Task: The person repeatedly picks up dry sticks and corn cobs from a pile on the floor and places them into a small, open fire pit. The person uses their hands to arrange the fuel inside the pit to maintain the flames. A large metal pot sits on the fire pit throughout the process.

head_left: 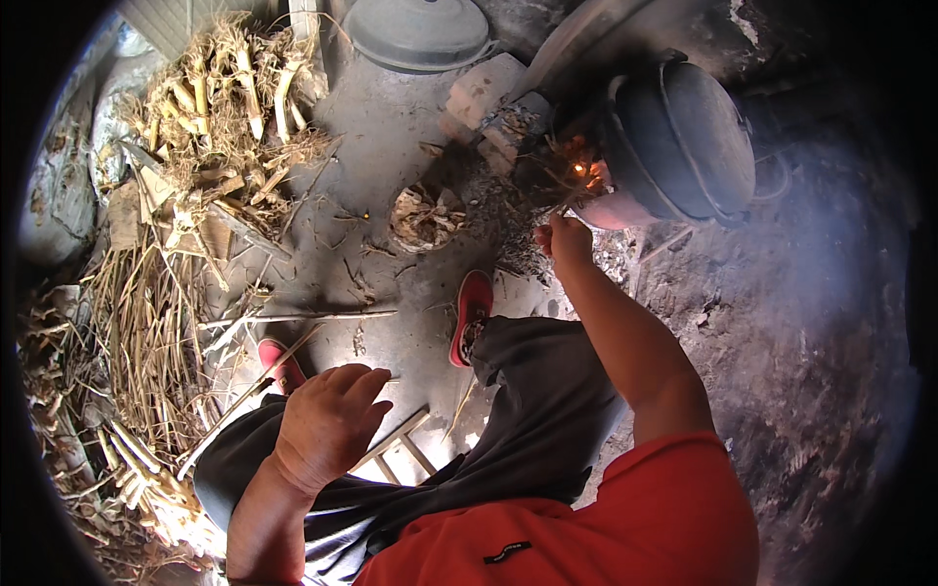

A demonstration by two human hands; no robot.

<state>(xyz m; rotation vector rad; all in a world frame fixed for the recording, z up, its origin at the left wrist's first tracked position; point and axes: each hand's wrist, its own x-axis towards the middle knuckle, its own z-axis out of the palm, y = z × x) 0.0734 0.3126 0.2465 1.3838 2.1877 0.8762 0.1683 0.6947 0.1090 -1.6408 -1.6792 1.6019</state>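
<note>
My right hand (569, 243) reaches to the mouth of the fire, its fingers closed on thin dry twigs (563, 206) that run into the flames. Small orange flames (582, 170) and glowing embers burn beside a large dark metal pot (678, 143) with a lid. Smoke drifts off to the right of the pot. Above my left knee hangs my left hand (333, 417), its fingers loosely bent and parted from the thumb, with nothing seen in it.
Dry stalks with roots (227, 95) are heaped at the upper left, above a bundle of thin sticks (150, 329). A crumpled brown clump (426, 217) lies on the concrete floor. Bricks (484, 91) flank the fire. A wide metal lid (418, 33) rests at the back.
</note>
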